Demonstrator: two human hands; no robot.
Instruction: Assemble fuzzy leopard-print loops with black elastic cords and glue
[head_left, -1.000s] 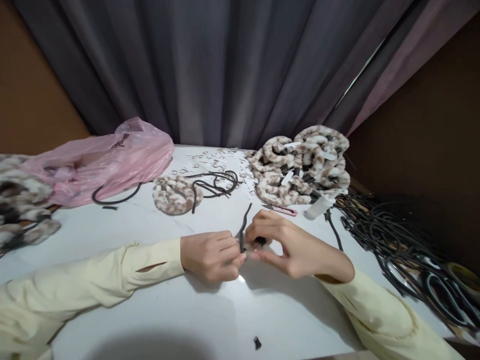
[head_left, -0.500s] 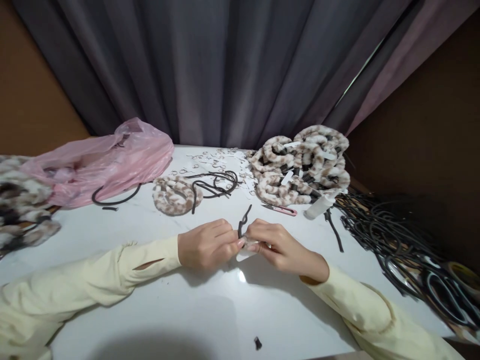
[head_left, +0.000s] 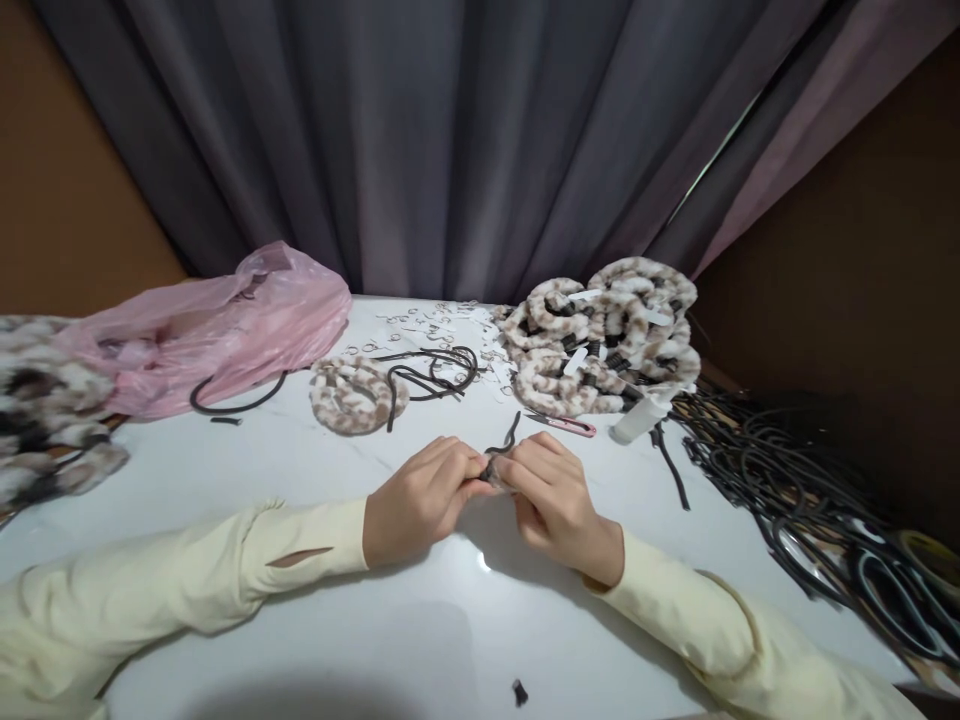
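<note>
Above the middle of the white table, my left hand (head_left: pixel 424 492) and my right hand (head_left: pixel 555 500) meet with fingertips pinched together. Between them is a black cord (head_left: pixel 513 432), its free end sticking up and away from me. A small bit of pale fluffy fabric (head_left: pixel 496 478) shows beside the cord, mostly covered by my fingers. My left thumb and forefinger close on the dark part at the join. The right fingers close over the fluffy part; exactly how the two pieces meet is hidden.
Beyond my hands lie a fluffy spotted ring (head_left: pixel 352 398), loose black cord (head_left: pixel 435 375), metal rings with tags (head_left: pixel 427 325), and a pink cutter (head_left: pixel 570 426). Fluffy rings (head_left: pixel 607 330), a white bottle (head_left: pixel 641 415) and heaped cords (head_left: pixel 772 470) stand right; a pink bag (head_left: pixel 225 320) left.
My right hand has turned and its fingers have closed further over the piece. The cord's free end now leans more to the right. The white tag under my fingers no longer shows.
</note>
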